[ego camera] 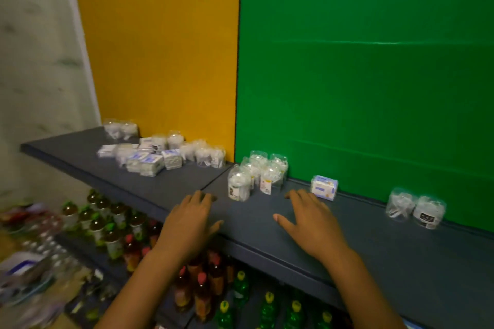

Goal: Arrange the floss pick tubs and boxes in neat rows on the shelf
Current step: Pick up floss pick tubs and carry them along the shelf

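Your two forearms reach up from the bottom edge, and both hands lie palm down over the dark shelf (401,248) with nothing in them. Your left hand (188,224) sits at the front lip, fingers (199,197) loosely extended and slightly spread, thumb out to the right. Your right hand (311,224) lies further onto the shelf, fingers (299,195) relaxed and released, thumb pointing left toward the other hand.

Just beyond your right fingertips stands a small white and blue box (324,187), its long side running along the green back panel (374,61). Between your two sets of fingertips, a little beyond them, is a tight cluster of clear tubs (258,175), all upright and packed with white floss picks; the nearest tub (238,185) stands ahead of the rest.

Well to the right of your right fingers, two more clear tubs (415,208) stand side by side against the green panel. Far beyond your left fingers, before the yellow panel (160,48), lies a loose jumble of tubs and boxes (157,153) pointing different ways; blur hides the detail.

Below the shelf, rows of capped bottles (112,227) stand upright.
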A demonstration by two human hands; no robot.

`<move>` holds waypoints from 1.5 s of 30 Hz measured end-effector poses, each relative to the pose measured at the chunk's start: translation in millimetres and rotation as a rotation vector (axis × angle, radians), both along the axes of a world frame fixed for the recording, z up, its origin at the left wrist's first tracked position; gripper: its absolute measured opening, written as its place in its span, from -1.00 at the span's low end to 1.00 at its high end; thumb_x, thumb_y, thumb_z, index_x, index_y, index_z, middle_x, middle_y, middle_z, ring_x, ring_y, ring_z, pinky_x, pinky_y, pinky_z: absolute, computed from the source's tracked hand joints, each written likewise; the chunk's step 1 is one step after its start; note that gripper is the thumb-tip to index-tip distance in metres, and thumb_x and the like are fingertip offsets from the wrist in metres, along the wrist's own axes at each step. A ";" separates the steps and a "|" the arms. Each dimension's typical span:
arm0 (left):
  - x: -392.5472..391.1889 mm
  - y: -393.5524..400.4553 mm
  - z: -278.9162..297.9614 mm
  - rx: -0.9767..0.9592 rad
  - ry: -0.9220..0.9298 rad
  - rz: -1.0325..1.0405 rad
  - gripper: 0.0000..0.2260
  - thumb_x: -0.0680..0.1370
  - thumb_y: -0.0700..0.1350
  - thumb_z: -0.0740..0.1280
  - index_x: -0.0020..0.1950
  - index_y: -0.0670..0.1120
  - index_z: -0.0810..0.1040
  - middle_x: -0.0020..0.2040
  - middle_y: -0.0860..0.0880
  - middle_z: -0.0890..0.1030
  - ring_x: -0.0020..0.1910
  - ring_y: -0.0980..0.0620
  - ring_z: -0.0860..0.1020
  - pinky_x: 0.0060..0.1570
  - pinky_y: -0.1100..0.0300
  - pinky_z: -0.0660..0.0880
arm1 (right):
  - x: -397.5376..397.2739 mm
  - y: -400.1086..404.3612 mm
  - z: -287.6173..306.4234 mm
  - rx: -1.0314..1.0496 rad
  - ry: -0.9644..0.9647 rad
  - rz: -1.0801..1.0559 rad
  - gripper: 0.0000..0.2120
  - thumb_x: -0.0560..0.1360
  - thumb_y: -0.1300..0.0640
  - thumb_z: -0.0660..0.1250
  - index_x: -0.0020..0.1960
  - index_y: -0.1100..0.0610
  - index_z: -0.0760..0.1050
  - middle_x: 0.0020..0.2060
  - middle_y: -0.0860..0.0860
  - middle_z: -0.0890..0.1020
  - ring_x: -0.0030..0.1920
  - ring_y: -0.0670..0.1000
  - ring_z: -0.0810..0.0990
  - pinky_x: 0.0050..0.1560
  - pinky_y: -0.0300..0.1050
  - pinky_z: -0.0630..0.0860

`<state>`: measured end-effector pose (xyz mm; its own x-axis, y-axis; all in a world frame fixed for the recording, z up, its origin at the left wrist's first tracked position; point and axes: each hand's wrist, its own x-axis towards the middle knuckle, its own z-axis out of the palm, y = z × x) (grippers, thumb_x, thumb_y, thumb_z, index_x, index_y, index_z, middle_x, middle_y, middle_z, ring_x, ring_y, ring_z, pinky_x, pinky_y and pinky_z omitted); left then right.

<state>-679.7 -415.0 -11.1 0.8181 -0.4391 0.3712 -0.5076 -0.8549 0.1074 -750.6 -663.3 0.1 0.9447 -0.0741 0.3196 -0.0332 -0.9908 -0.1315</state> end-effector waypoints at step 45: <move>342.7 277.1 17.2 -0.151 0.079 0.206 -0.52 0.54 0.14 0.29 0.42 0.08 0.27 0.41 0.01 0.34 0.32 0.00 0.40 0.19 0.11 0.47 | 407.1 268.9 1.2 0.087 -0.038 0.226 -0.53 0.55 -0.24 0.20 0.37 -0.04 0.30 0.31 -0.04 0.42 0.30 0.01 0.39 0.21 -0.06 0.41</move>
<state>-336.9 -137.9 6.1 0.9135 -0.2053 0.3511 -0.3099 -0.9106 0.2737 -343.6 -394.4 1.3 0.9278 0.1090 0.3568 0.1946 -0.9574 -0.2134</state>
